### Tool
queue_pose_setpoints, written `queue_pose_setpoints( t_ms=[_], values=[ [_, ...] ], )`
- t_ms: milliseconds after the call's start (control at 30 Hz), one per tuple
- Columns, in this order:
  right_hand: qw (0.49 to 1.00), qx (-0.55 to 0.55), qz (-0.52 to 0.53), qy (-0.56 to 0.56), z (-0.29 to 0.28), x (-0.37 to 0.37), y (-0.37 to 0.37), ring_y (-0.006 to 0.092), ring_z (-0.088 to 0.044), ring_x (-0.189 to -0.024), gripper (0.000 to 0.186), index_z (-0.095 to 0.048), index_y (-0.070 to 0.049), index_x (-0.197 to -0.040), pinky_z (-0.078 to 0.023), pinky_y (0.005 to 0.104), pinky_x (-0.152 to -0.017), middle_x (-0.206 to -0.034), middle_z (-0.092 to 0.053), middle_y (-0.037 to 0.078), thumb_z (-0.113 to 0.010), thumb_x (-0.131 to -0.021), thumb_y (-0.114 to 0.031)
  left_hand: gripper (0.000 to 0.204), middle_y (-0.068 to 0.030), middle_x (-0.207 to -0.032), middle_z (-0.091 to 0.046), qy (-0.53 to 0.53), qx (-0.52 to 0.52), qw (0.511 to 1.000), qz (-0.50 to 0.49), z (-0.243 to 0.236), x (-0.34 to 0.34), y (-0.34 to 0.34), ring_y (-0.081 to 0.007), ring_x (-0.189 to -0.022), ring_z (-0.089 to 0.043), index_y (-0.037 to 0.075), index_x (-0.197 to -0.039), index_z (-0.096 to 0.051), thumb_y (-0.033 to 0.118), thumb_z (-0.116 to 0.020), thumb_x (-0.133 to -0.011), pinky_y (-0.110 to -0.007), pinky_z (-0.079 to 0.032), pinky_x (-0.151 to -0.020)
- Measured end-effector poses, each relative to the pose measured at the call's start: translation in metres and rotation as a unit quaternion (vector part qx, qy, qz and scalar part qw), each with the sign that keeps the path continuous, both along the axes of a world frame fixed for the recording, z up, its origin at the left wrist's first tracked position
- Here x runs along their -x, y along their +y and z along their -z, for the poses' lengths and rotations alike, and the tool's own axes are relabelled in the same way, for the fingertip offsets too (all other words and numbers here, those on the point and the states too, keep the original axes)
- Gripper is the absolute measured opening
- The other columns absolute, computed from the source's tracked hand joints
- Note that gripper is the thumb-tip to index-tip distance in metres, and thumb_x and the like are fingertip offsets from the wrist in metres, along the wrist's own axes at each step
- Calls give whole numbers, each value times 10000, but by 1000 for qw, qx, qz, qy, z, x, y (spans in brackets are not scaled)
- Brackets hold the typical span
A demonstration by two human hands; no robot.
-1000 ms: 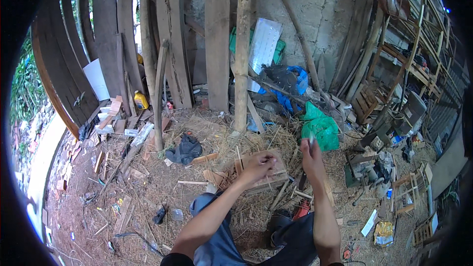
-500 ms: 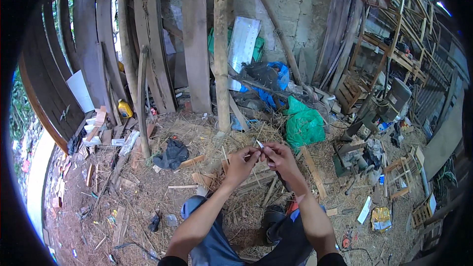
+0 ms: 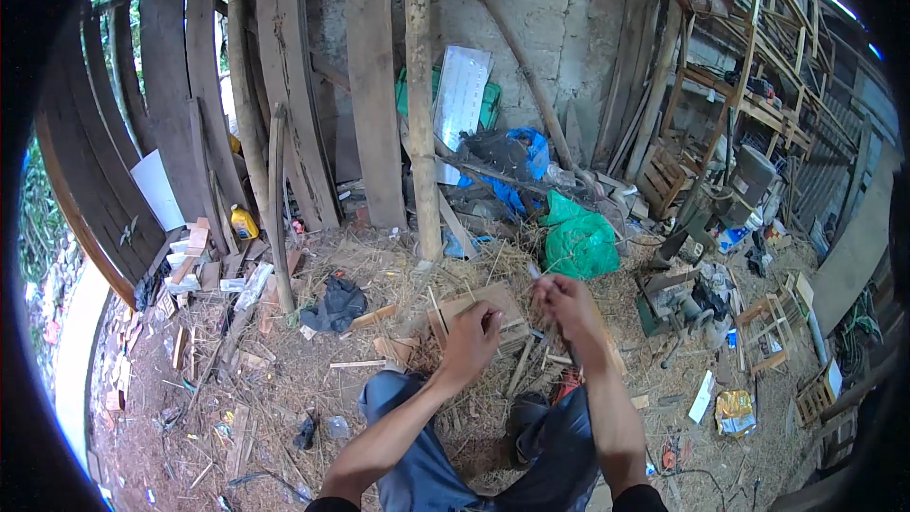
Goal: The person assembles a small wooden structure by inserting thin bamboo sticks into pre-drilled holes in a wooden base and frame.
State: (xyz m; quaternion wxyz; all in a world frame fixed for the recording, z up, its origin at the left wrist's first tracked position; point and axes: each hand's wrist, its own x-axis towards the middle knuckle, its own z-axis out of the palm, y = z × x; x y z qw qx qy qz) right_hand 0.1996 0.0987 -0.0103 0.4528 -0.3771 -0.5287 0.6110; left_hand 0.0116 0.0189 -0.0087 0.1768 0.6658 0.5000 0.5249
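Observation:
My left hand (image 3: 472, 339) is in front of me with its fingers curled together in a pinch; what they hold is too small to make out. To its right and slightly higher, my right hand (image 3: 567, 308) is closed and blurred by motion, gripping what looks like a knife (image 3: 533, 270), whose pale tip points up and left. The two hands are apart. Beneath and between them, a light wooden board (image 3: 502, 301) lies on the straw-strewn ground. My bent legs (image 3: 417, 446) are below my forearms.
A green plastic bag (image 3: 580, 242) lies beyond my right hand, and a black cloth or bag (image 3: 336, 305) lies to the left. A wooden post (image 3: 423, 114) rises ahead. Wood scraps and a wooden frame (image 3: 763, 334) lie around; a yellow bottle (image 3: 245, 223) stands far left.
My hands were together at the pale blade and have separated. The left has moved down a little; the right has shifted to the right with the knife-like thing.

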Motion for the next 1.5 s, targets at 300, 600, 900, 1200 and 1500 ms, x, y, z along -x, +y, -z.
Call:
queue_pose_setpoints(
  t_ms=[300,600,900,1200,1500],
  values=[
    [998,30,-13,51,5,-3,-37,37,-363,-474,168,-582,-44,-927,-277,215,-434,-699,-524,-32,-555,-945,-208,154,-176,-779,-650,-20,61,997,40,-9,-6,-21,-257,-659,-621,-24,-931,-621,121,-598,-885,-336,-472,-627],
    [995,33,-48,83,-2,-10,-63,25,-342,-481,157,-582,-28,-979,-267,200,-428,-712,-541,-28,-521,-960,-171,163,-153,-799,-667,-17,116,990,74,-5,-13,-33,-231,-704,-629,5,-956,-653,147,-613,-887,-338,-477,-663],
    [999,41,15,13,8,-49,-44,41,-351,-485,179,-587,-18,-877,-287,219,-433,-677,-503,-31,-556,-941,-183,173,-139,-815,-677,25,164,982,91,-7,-19,-37,-212,-710,-630,3,-959,-652,152,-595,-892,-331,-474,-666],
    [990,56,126,11,-27,-53,-54,21,-370,-499,194,-591,-1,-1024,-282,172,-421,-762,-568,17,-530,-951,-170,191,-66,-727,-641,-67,151,974,157,17,12,9,-116,-659,-576,10,-961,-671,158,-562,-907,-283,-448,-613],
    [995,70,33,59,-11,-20,-29,27,-376,-496,172,-622,-19,-961,-277,179,-429,-722,-567,-3,-556,-940,-177,191,-32,-686,-599,-106,187,948,234,9,-9,43,-80,-629,-522,5,-951,-671,148,-551,-913,-249,-423,-587]
  ],
)
